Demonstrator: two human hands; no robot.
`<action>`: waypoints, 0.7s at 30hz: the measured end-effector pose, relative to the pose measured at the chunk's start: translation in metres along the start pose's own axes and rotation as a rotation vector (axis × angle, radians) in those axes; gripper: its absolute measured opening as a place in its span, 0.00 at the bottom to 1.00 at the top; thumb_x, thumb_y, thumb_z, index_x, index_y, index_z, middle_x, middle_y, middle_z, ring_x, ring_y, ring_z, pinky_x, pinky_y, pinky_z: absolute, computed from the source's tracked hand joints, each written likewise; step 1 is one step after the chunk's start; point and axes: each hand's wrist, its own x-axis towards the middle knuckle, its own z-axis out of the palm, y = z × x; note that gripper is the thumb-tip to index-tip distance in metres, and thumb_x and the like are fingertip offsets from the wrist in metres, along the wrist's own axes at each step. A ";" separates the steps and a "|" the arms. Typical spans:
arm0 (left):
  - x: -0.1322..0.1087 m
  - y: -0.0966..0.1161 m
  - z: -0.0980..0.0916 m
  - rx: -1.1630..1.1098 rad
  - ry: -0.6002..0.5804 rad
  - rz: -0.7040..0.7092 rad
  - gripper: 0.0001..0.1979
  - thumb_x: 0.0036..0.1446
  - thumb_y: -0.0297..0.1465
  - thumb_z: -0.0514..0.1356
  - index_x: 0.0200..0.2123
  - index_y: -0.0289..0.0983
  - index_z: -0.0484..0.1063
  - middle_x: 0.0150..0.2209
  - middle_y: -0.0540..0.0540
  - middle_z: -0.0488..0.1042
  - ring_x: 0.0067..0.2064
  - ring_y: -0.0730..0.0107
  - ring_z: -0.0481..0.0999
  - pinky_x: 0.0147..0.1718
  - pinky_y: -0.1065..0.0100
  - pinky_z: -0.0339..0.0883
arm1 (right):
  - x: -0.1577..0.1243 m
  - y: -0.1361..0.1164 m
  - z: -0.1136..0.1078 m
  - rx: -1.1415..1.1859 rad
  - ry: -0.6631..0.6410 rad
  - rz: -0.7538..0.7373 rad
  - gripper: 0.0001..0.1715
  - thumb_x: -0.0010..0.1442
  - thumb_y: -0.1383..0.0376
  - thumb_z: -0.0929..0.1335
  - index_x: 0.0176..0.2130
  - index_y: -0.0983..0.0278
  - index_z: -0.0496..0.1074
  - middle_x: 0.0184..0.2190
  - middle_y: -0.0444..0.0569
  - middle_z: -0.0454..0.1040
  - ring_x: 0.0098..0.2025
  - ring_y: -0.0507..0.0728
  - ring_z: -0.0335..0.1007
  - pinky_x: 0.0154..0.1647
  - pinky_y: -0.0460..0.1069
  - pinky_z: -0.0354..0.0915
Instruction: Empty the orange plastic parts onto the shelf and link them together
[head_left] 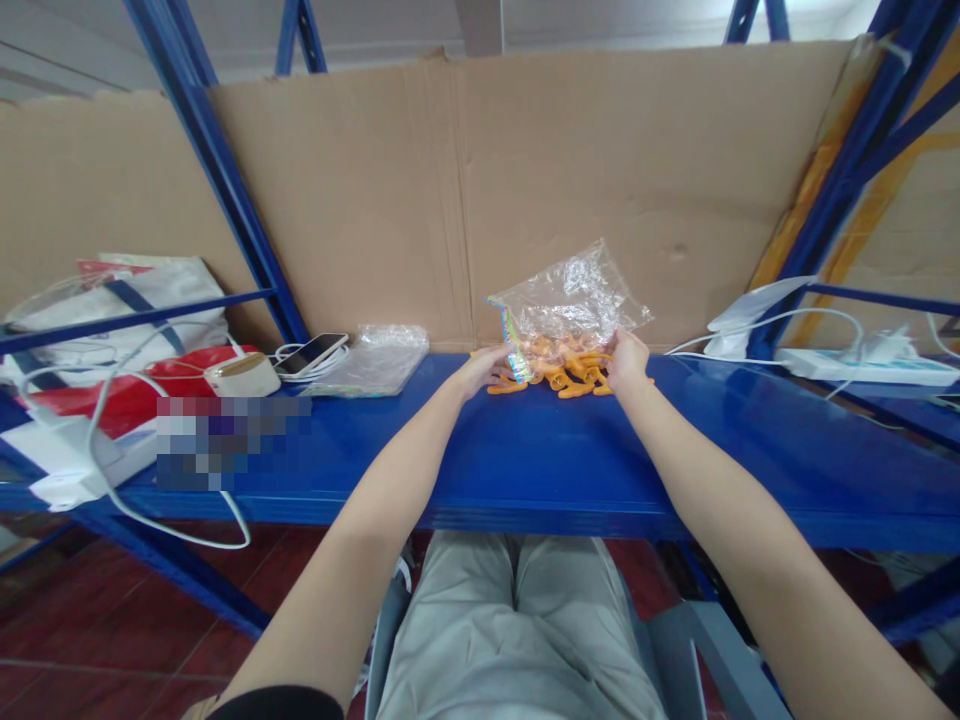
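A clear plastic bag (574,300) stands on the blue shelf (525,460) against the cardboard back wall, with several small orange plastic pieces (566,368) spilling from its mouth. My left hand (484,368) grips the bag's left edge by its shiny striped seal, fingers curled. My right hand (626,360) pinches the bag's right edge just above the orange pieces. Both arms stretch forward from my lap.
Left of the bag lie a flat stack of clear bags (379,358), a phone (311,353) on white cables, and a round tape roll (241,375). White and red packages (112,310) sit far left. A white power strip (862,365) sits right. Blue rack posts (225,190) frame the shelf.
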 end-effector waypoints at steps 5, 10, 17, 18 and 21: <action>0.004 0.001 -0.010 -0.103 0.119 0.031 0.21 0.60 0.50 0.62 0.34 0.35 0.73 0.29 0.46 0.78 0.25 0.72 0.75 0.24 0.72 0.65 | 0.003 -0.002 -0.003 -0.052 0.046 -0.022 0.12 0.55 0.72 0.63 0.22 0.60 0.61 0.16 0.38 0.60 0.19 0.49 0.57 0.17 0.44 0.55; 0.004 0.001 -0.009 -0.088 0.141 0.008 0.19 0.60 0.48 0.62 0.35 0.35 0.73 0.27 0.47 0.76 0.23 0.73 0.74 0.23 0.73 0.64 | -0.002 -0.006 -0.002 -0.085 0.021 -0.019 0.15 0.55 0.73 0.62 0.20 0.61 0.59 0.14 0.37 0.56 0.17 0.48 0.52 0.16 0.43 0.52; 0.001 0.006 -0.003 -0.141 0.206 0.002 0.16 0.61 0.45 0.59 0.31 0.38 0.69 0.22 0.48 0.73 0.20 0.70 0.71 0.20 0.71 0.62 | -0.009 -0.010 -0.002 -0.081 -0.036 0.038 0.19 0.59 0.73 0.60 0.18 0.61 0.59 0.12 0.38 0.55 0.16 0.47 0.49 0.15 0.42 0.51; 0.001 0.007 -0.002 -0.141 0.230 0.001 0.13 0.61 0.41 0.59 0.31 0.37 0.69 0.22 0.49 0.73 0.19 0.71 0.71 0.20 0.71 0.62 | -0.010 -0.010 -0.003 -0.084 -0.055 0.051 0.20 0.59 0.73 0.60 0.18 0.62 0.60 0.12 0.38 0.55 0.16 0.48 0.49 0.15 0.42 0.51; 0.003 0.008 -0.002 -0.103 0.350 0.002 0.04 0.56 0.29 0.59 0.29 0.37 0.68 0.20 0.52 0.70 0.18 0.74 0.68 0.21 0.73 0.62 | -0.011 -0.009 -0.003 -0.099 -0.110 0.090 0.17 0.58 0.73 0.62 0.19 0.62 0.61 0.13 0.38 0.57 0.16 0.48 0.51 0.14 0.42 0.52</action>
